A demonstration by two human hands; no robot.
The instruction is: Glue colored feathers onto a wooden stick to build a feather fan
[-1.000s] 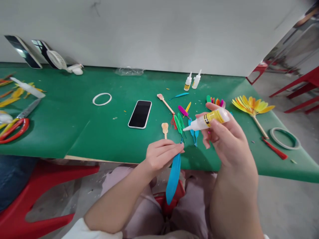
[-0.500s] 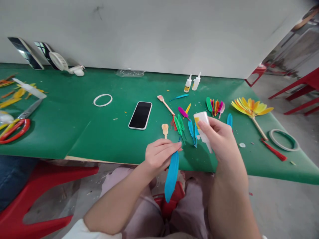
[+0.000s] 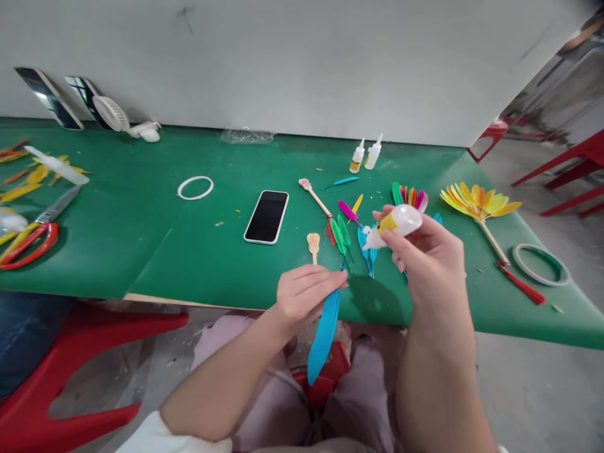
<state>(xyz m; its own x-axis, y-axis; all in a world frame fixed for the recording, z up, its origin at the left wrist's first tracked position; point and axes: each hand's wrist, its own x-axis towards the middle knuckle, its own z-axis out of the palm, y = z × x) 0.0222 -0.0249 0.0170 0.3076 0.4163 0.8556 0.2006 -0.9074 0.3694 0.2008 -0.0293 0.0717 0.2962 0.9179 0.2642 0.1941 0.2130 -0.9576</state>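
My left hand (image 3: 309, 290) is closed on a bright blue feather (image 3: 324, 340), pinching it near its quill, with the vane hanging down past the table edge. Just above those fingers shows the flat rounded end of a wooden stick (image 3: 313, 244); its lower part is hidden, so I cannot tell whether the hand grips it too. My right hand (image 3: 425, 251) grips a small white glue bottle (image 3: 399, 225) with a yellow label, its base up to the right and narrow end toward the left. Green feathers (image 3: 340, 236) and smaller blue feathers (image 3: 365, 245) lie between the hands.
A phone (image 3: 267, 217) lies left of the hands. Two glue bottles (image 3: 365, 156) stand at the back. On the right are a yellow feather fan (image 3: 481, 204) and a tape roll (image 3: 521, 261); red-handled scissors (image 3: 44, 242) lie far left. A red chair (image 3: 70, 371) is beside me.
My right hand has turned the glue bottle from narrow end down to tilted, narrow end pointing left toward the left hand. The left hand stays nearly still; the blue feather's tip has swung slightly left.
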